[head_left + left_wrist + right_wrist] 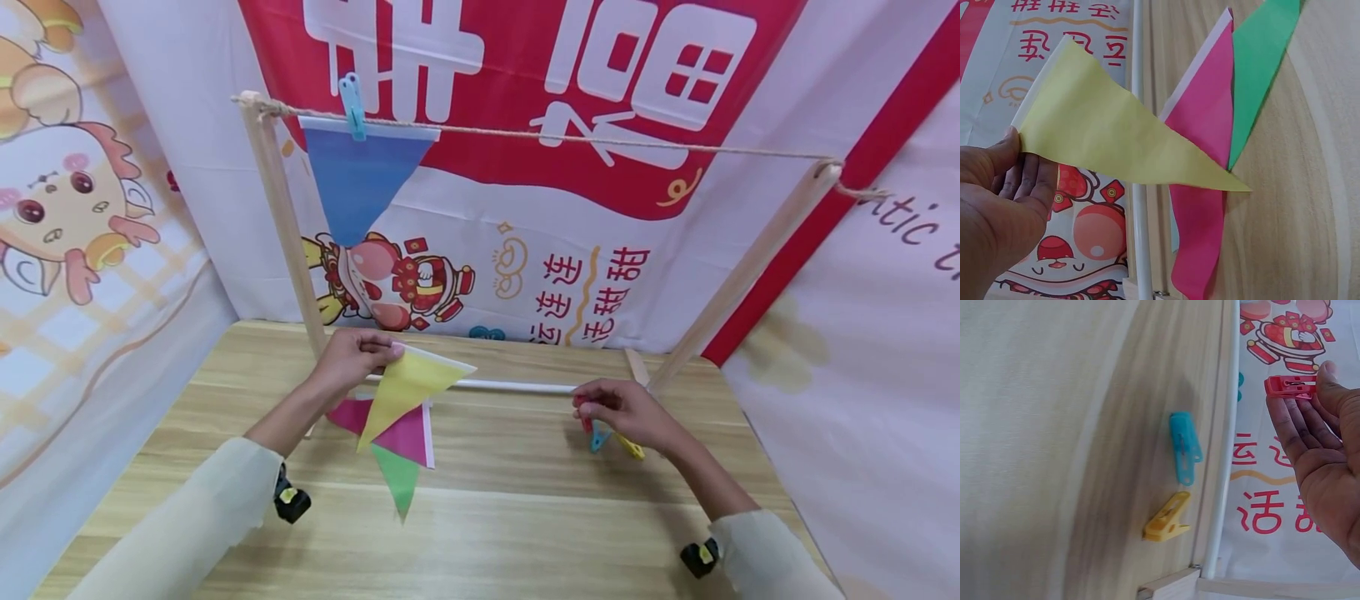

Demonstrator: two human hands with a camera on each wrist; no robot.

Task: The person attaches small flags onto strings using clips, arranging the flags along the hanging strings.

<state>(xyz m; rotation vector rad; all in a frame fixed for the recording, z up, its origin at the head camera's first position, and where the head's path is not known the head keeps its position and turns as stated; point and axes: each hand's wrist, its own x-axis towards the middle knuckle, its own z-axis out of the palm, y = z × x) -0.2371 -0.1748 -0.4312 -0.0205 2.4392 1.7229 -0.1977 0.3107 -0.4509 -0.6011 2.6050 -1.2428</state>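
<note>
My left hand point(356, 360) pinches a yellow triangular pennant point(1094, 122) by one corner of its white-edged top, its tip pointing down. Below it on the table lie a pink pennant point(1200, 131) and a green pennant point(1266, 62), partly overlapped. Between thumb and fingers, my right hand point(630, 412) holds a red clothespin point(1291, 386) above the table. Near that hand, a blue clothespin point(1184, 447) and a yellow clothespin point(1167, 517) lie on the wood. A blue pennant point(363, 175) hangs from the string, held by a light blue clothespin point(352, 106).
A twine string point(600, 142) runs between two wooden posts, the left post point(281, 208) and the right post point(750, 267). Low across the frame goes a white rod point(517, 386). Behind stands a printed cloth backdrop point(480, 242); the wooden table point(510, 533) spreads in front.
</note>
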